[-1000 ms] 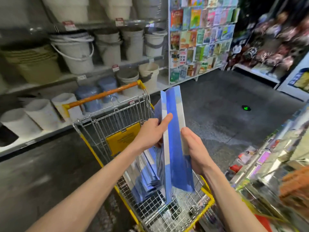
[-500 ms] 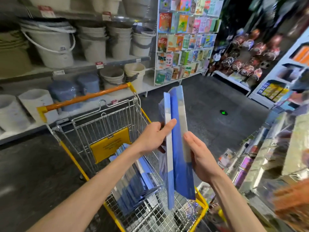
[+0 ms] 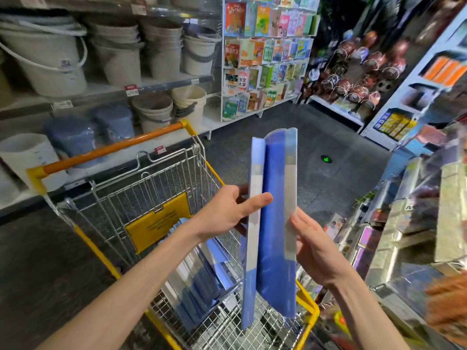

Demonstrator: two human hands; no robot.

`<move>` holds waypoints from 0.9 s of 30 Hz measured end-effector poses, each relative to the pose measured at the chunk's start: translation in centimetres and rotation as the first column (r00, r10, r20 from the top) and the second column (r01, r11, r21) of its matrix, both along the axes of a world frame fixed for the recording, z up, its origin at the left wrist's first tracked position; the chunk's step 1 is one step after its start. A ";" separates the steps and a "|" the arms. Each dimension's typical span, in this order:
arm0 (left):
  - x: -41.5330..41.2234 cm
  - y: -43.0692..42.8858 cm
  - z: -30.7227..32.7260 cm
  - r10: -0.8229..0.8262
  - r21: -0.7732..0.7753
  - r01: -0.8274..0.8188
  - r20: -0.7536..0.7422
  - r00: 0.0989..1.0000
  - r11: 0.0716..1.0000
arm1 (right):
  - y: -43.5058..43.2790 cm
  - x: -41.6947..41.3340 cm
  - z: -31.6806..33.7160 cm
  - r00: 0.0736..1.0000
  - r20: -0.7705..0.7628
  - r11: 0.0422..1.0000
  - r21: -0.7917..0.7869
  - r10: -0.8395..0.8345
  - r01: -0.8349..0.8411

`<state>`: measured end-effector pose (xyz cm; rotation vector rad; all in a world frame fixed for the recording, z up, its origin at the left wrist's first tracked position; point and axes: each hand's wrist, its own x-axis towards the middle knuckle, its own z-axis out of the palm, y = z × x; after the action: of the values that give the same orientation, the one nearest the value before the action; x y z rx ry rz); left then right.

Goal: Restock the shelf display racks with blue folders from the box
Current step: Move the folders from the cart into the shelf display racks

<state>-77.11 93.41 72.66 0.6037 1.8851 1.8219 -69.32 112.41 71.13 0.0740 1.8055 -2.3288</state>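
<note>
Standing upright between left hand (image 3: 227,213) and right hand (image 3: 314,251), blue folders (image 3: 274,223)

Both hands hold blue folders (image 3: 274,213) upright above a wire cart (image 3: 156,198), the left hand (image 3: 227,210) gripping one edge, the right hand (image 3: 313,248) flat against the other.

My held blue folders (image 3: 274,223): two
Shopping trolley (image 3: 113,147) I see: one
Blue bins (image 3: 70,137), left: two
Green floor arrow (image 3: 326,159): one
</note>
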 end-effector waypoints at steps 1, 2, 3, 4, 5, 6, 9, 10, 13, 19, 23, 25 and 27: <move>-0.1 0.0 -0.1 -0.018 -0.005 0.018 -0.006 1.000 1.000 | 0.1 0.0 0.0 1.000 -0.002 1.000 -0.014 0.005 -0.005; -0.1 0.0 0.1 -0.030 0.000 0.030 -0.007 1.000 1.000 | 0.1 -0.1 -0.1 1.000 -0.009 1.000 -0.028 0.013 -0.013; -0.2 -0.1 0.2 -0.049 0.002 0.049 -0.010 0.999 0.999 | 0.1 -0.1 -0.1 1.000 -0.015 0.999 -0.039 0.022 -0.022; -0.2 -0.2 0.4 -0.060 0.019 0.060 -0.003 0.998 0.998 | 0.0 -0.2 -0.2 0.999 -0.017 0.998 -0.050 0.028 -0.028; -0.2 -0.2 0.4 -0.068 0.029 0.068 0.002 0.998 0.997 | -0.1 -0.3 -0.2 0.999 -0.015 0.998 -0.058 0.030 -0.031; -0.3 -0.2 0.4 -0.068 0.030 0.067 0.005 0.998 0.997 | -0.1 -0.5 -0.2 1.000 -0.015 0.998 -0.062 0.027 -0.028; -0.7 -0.3 0.0 -0.054 0.016 0.054 0.017 0.998 0.998 | -0.2 -0.7 -0.2 1.000 -0.017 0.999 -0.043 0.021 -0.022; -0.8 -0.3 0.0 -0.053 0.016 0.052 0.024 0.998 0.999 | -0.2 -0.8 -0.3 1.000 -0.018 0.999 -0.044 0.024 -0.025; -1.1 -0.3 -0.1 -0.048 0.024 0.047 0.042 0.998 0.999 | -0.3 -1.1 -0.2 0.999 -0.026 0.999 -0.037 0.029 -0.030; -1.2 -0.4 -0.3 -0.057 0.037 0.055 0.056 0.997 0.998 | -0.3 -1.4 -0.6 1.000 -0.018 1.000 -0.007 0.020 -0.020; -1.3 -0.5 -0.3 -0.043 0.041 0.041 0.061 0.997 0.998 | -0.4 -1.5 -0.7 1.000 -0.016 1.000 0.027 0.001 -0.001; -1.3 -0.2 -0.4 -0.041 0.046 0.038 0.066 0.997 0.998 | -0.5 -1.5 -0.6 1.000 -0.016 0.998 0.061 -0.017 0.018; -1.3 0.2 -0.6 -0.029 0.047 0.026 0.058 0.998 0.999 | -0.9 -1.6 -0.4 0.999 -0.023 0.991 0.121 -0.048 0.050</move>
<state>-78.39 93.59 72.10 0.5828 1.7931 1.8497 -70.91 111.53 70.72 0.1136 1.9759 -2.2576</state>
